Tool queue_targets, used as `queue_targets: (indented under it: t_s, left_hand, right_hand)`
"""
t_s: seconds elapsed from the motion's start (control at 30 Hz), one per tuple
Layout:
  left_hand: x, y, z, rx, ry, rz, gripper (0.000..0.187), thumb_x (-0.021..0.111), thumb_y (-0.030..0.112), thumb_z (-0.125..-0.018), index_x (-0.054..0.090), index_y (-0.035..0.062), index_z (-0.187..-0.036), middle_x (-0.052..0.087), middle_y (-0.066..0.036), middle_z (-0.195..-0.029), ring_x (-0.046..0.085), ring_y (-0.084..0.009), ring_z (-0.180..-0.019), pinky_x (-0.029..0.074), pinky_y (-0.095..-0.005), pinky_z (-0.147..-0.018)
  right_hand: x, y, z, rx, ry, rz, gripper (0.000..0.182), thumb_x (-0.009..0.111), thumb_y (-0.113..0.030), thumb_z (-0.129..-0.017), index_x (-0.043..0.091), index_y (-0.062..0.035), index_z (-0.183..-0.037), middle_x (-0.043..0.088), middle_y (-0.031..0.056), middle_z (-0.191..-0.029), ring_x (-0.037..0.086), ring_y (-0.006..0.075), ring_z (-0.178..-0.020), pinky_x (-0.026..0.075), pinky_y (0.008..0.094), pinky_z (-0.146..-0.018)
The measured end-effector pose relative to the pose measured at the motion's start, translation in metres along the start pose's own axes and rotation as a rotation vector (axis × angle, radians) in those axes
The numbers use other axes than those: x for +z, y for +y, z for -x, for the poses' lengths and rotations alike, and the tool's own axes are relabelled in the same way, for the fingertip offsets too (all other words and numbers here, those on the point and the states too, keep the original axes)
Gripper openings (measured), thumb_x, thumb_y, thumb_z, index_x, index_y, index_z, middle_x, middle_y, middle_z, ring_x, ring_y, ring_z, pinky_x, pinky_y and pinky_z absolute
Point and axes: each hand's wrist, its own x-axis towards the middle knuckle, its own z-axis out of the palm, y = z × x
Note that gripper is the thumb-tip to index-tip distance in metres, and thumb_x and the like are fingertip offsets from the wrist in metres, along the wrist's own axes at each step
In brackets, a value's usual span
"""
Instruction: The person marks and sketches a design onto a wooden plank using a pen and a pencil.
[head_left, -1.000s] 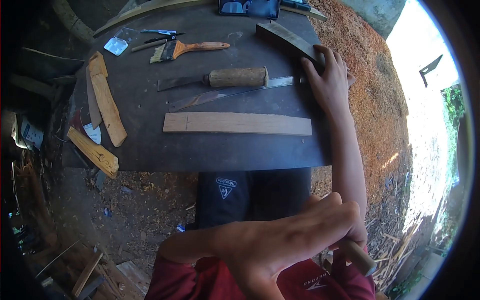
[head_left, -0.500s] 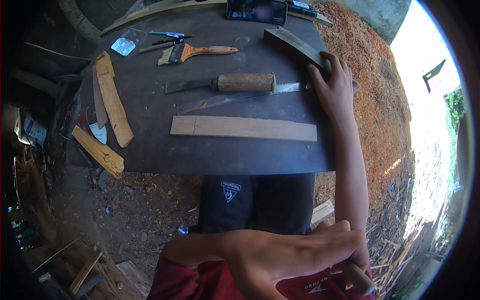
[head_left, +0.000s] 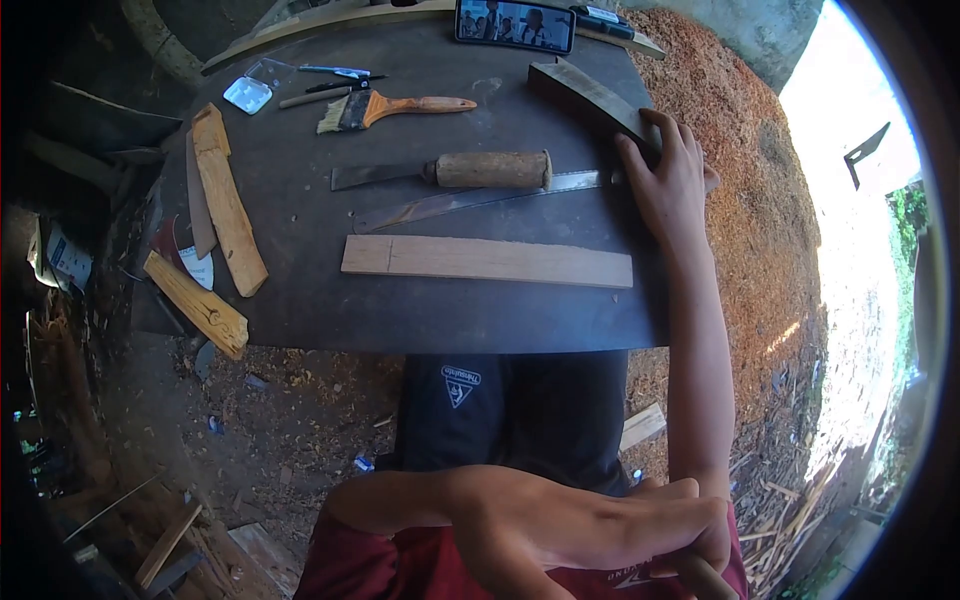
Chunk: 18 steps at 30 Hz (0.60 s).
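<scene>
My right hand [head_left: 672,178] rests at the table's right edge, thumb and fingers around the near end of a long dark rectangular block [head_left: 585,92]. Low in front of my chest, my left hand [head_left: 600,535] has its fingers curled round a light wooden rod [head_left: 706,577], only partly visible. A flat wooden strip [head_left: 490,260] with a line marked across its left part lies near the table's front edge. Behind it are a chisel [head_left: 490,169] with a thick wooden handle and a long thin metal blade [head_left: 440,205], partly under that handle.
On the table [head_left: 420,320] are a paintbrush [head_left: 400,106], pens [head_left: 335,71], a small white case [head_left: 248,94] and rough wood pieces [head_left: 228,200]. A phone [head_left: 515,24] stands at the back. Wood shavings [head_left: 750,220] pile up to the right.
My left hand has lowered slightly, and less of the rod's end shows. The right hand stays on the block. The phone's picture is different.
</scene>
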Motion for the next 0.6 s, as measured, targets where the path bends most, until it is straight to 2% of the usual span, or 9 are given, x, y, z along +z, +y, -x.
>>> queue_targets:
  t_s: [0.13, 0.2, 0.23, 0.33, 0.53, 0.6]
  left_hand:
    - [0.0, 0.008, -0.002, -0.054, -0.025, 0.052, 0.09, 0.08, 0.051, -0.087, 0.039, -0.0169, -0.129, 0.042, -0.021, -0.115, 0.058, -0.0338, -0.118, 0.051, -0.0469, -0.104]
    - [-0.001, 0.007, -0.004, -0.02, -0.051, 0.067, 0.089, 0.081, 0.05, -0.087, 0.039, -0.0165, -0.129, 0.041, -0.021, -0.117, 0.058, -0.0331, -0.118, 0.05, -0.0472, -0.105]
    - [-0.003, 0.001, -0.004, 0.037, -0.062, 0.042, 0.089, 0.081, 0.05, -0.087, 0.039, -0.0162, -0.129, 0.042, -0.021, -0.118, 0.058, -0.0325, -0.117, 0.05, -0.0468, -0.105]
    - [-0.011, 0.008, -0.004, 0.001, -0.114, -0.038, 0.089, 0.081, 0.05, -0.087, 0.038, -0.0155, -0.129, 0.043, -0.022, -0.121, 0.057, -0.031, -0.115, 0.049, -0.0455, -0.104]
    - [-0.006, 0.005, -0.002, -0.013, -0.13, 0.081, 0.089, 0.081, 0.049, -0.086, 0.037, -0.0158, -0.13, 0.044, -0.024, -0.125, 0.058, -0.0327, -0.118, 0.048, -0.042, -0.102]
    - [-0.002, 0.008, -0.001, -0.065, -0.061, 0.125, 0.088, 0.08, 0.049, -0.087, 0.037, -0.0158, -0.13, 0.046, -0.025, -0.123, 0.06, -0.0339, -0.12, 0.048, -0.041, -0.101]
  right_hand:
    - [0.0, 0.0, 0.0, 0.009, -0.013, -0.001, 0.05, 0.069, -0.045, -0.096, 0.064, -0.0141, -0.135, 0.065, 0.0136, -0.129, 0.057, 0.0329, -0.131, 0.033, 0.0547, -0.108]
    - [0.001, 0.0, 0.0, 0.007, -0.011, -0.001, 0.05, 0.069, -0.045, -0.096, 0.064, -0.0143, -0.135, 0.065, 0.0137, -0.129, 0.057, 0.0327, -0.131, 0.033, 0.0547, -0.108]
    - [0.001, 0.001, 0.001, 0.004, -0.007, 0.001, 0.05, 0.069, -0.045, -0.096, 0.064, -0.0144, -0.135, 0.065, 0.0137, -0.129, 0.057, 0.0326, -0.131, 0.033, 0.0546, -0.108]
    - [0.001, 0.001, 0.0, 0.005, -0.003, -0.001, 0.05, 0.069, -0.045, -0.096, 0.064, -0.0145, -0.135, 0.065, 0.014, -0.128, 0.058, 0.0325, -0.13, 0.033, 0.0542, -0.108]
    - [0.0, 0.0, 0.0, 0.01, -0.017, 0.004, 0.05, 0.069, -0.045, -0.096, 0.064, -0.014, -0.135, 0.065, 0.0143, -0.129, 0.057, 0.0326, -0.131, 0.033, 0.0531, -0.108]
    - [0.0, 0.0, -0.001, 0.01, -0.011, 0.008, 0.05, 0.069, -0.045, -0.096, 0.064, -0.014, -0.135, 0.065, 0.0141, -0.129, 0.057, 0.0323, -0.131, 0.032, 0.0528, -0.108]
